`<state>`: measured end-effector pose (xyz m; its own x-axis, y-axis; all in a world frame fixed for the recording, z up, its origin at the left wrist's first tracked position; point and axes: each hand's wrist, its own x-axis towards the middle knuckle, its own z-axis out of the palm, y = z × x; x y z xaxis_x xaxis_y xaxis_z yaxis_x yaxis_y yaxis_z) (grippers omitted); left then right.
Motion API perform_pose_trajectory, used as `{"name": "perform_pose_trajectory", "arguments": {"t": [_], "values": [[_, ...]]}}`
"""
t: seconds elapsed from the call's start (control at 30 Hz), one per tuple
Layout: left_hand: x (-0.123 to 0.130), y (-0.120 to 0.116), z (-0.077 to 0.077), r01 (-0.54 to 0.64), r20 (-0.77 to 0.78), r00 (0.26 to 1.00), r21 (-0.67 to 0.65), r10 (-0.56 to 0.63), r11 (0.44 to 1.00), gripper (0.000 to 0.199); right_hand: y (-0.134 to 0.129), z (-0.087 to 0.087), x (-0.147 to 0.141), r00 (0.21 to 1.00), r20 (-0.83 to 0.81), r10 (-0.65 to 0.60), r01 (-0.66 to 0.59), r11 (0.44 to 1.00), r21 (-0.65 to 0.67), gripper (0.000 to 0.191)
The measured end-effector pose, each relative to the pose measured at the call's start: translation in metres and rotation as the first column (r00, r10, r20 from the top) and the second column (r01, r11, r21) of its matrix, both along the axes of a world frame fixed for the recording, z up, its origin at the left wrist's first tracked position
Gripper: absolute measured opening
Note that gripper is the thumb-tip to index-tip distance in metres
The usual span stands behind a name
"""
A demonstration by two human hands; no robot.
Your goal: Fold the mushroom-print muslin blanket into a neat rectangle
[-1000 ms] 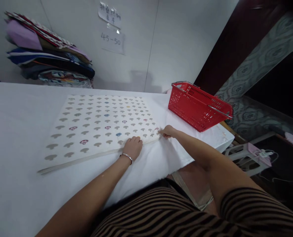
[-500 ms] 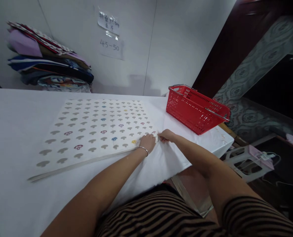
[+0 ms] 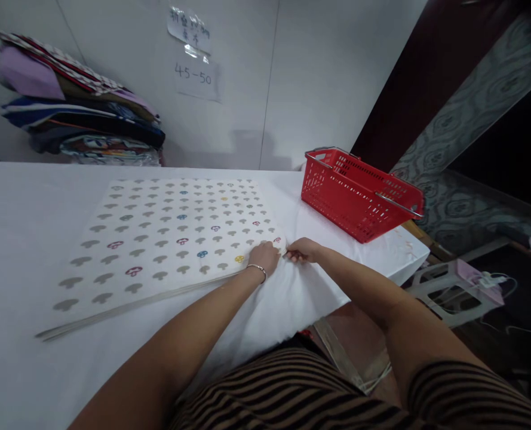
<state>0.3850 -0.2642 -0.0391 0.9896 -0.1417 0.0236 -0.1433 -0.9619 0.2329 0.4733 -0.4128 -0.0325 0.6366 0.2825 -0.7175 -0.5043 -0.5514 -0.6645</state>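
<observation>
A folded white cloth (image 3: 166, 230) printed with grey mushrooms and a few coloured ones lies flat on the white-covered table, its layers showing along the near edge. At its near right corner my left hand (image 3: 264, 257), with a bracelet on the wrist, has its fingers bent over the edge and closed on the fabric. Just right of it, my right hand (image 3: 303, 249) pinches the tip of that same corner. The two hands are almost touching. My fingers partly hide the corner.
A red plastic basket (image 3: 359, 197) with metal handles stands on the table's right side. Folded fabrics (image 3: 81, 107) are piled at the back left. Paper signs (image 3: 198, 77) hang on the wall. Beyond the table's right edge is a white plastic stool (image 3: 448, 292) with cables on it.
The view has shifted slightly, so the cloth sits a little farther left in the picture. Both hands stay at the same corner, the left one slightly more curled.
</observation>
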Motion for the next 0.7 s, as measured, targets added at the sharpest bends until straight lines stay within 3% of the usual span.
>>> {"name": "perform_pose_trajectory", "arguments": {"t": [0.2, 0.4, 0.7], "values": [[0.007, -0.004, 0.002, -0.048, -0.045, 0.998, -0.02, 0.047, 0.999, 0.035, -0.005, -0.005, -0.002, 0.998, -0.025, -0.055, 0.058, 0.99, 0.129, 0.024], [0.015, -0.008, 0.005, -0.114, -0.103, 0.989, -0.078, 0.106, 0.99, 0.033, -0.008, -0.004, -0.007, 0.999, 0.036, -0.04, 0.03, 0.973, 0.227, 0.018], [0.02, -0.008, 0.008, -0.171, -0.207, 0.968, -0.15, 0.138, 0.974, 0.031, -0.009, -0.008, -0.006, 0.992, 0.123, -0.004, -0.024, 0.974, 0.227, 0.012]]}}
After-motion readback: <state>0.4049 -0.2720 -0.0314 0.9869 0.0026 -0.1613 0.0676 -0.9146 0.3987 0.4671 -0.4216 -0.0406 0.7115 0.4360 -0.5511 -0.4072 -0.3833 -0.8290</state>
